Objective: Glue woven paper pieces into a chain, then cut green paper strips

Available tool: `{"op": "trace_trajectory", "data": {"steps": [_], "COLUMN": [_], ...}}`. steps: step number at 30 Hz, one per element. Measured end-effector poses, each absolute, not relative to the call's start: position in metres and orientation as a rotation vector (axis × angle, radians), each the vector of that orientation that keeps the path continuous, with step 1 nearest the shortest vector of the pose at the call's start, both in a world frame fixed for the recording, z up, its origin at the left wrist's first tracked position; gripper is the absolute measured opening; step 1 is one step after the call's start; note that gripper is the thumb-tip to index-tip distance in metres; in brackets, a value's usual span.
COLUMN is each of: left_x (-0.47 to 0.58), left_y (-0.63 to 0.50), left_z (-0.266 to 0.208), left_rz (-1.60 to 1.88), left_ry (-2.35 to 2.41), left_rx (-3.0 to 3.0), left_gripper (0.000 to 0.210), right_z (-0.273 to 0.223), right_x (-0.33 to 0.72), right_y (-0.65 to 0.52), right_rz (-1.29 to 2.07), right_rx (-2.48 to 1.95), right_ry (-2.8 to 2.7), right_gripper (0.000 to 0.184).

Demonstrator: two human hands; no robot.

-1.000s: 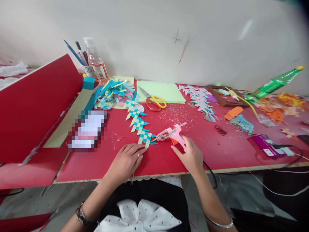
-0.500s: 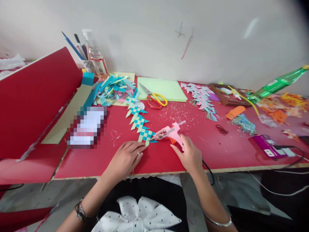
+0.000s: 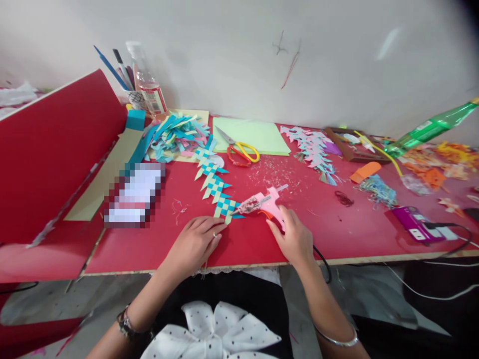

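Observation:
A woven paper strip (image 3: 215, 187) in teal and pale yellow-green checks, with pointed edges, runs down the red table. At its near end, the fingers of my left hand (image 3: 196, 243) are together, pinching or pressing the paper tip; the exact grip is partly hidden. My right hand (image 3: 294, 237) is wrapped round the handle of a pink hot glue gun (image 3: 264, 202) with an orange trigger. Its nozzle points left and meets the strip's near end, just beyond my left fingertips. A clear glue stick (image 3: 282, 188) juts from the back of the gun.
Scissors (image 3: 239, 149) lie partly on green paper sheets (image 3: 258, 134). Cut paper strips (image 3: 175, 134) are heaped behind the phone (image 3: 136, 194). A pink-and-blue woven piece (image 3: 310, 149), green bottle (image 3: 430, 127) and purple power socket (image 3: 417, 224) are to the right. A red board (image 3: 56, 154) slants up at left.

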State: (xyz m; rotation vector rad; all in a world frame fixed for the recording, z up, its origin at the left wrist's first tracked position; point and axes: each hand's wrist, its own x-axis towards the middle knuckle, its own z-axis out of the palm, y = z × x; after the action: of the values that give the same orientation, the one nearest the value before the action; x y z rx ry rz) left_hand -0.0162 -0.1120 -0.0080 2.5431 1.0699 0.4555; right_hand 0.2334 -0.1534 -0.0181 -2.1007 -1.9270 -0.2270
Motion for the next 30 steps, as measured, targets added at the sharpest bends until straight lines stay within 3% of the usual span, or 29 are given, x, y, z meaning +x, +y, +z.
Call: {"op": "trace_trajectory", "data": {"steps": [16,30], "left_x": [-0.016,-0.018], "left_y": [-0.113,-0.113], "left_z": [-0.008,-0.006], "left_rz": [0.473,0.495], "left_ry": [1.073,1.079], "left_rx": [2.547,2.541], "left_gripper": [0.033,0.034], "right_z": [-0.019,-0.008], "right_x": [0.234,0.276], "right_y": [-0.154,-0.142], "right_rz": [-0.236,-0.287], "right_rx": [-2.111,-2.330], "right_ry": [-1.893,-1.508], "right_gripper": [0.045,0.043]}}
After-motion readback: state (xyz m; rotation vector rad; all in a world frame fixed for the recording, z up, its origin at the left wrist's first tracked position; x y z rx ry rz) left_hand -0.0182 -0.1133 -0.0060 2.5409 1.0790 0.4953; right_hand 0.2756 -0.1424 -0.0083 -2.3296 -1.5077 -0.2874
